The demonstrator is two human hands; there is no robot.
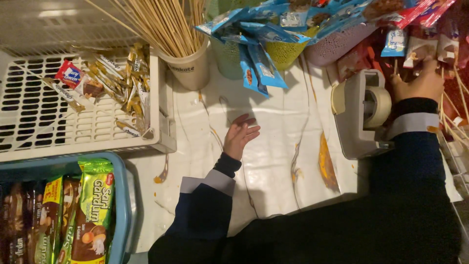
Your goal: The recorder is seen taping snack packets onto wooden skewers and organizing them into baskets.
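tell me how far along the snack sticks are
Done: several wrapped snacks on sticks already stand at far right. In hand: the right hand reaches among them beside the tape dispenser; the left hand hangs open and empty over the white table cover. Left: loose snacks in the white crate, bare skewers in the cup.

Up and to the left of the left hand (240, 134) stands a cream cup (191, 66) full of bamboo skewers (166, 22). Further left is a cream slotted crate (157, 105) holding small snack packets (112, 78). Below the crate, a blue basket (123, 195) holds green and brown biscuit packs (93, 210). Between the left hand and the right hand (417, 80), an orange stain (326, 164) marks the white plastic table cover (273, 122). Above it, blue packets (261, 63) hang from a green basket (286, 55), beside a pink basket (337, 46).
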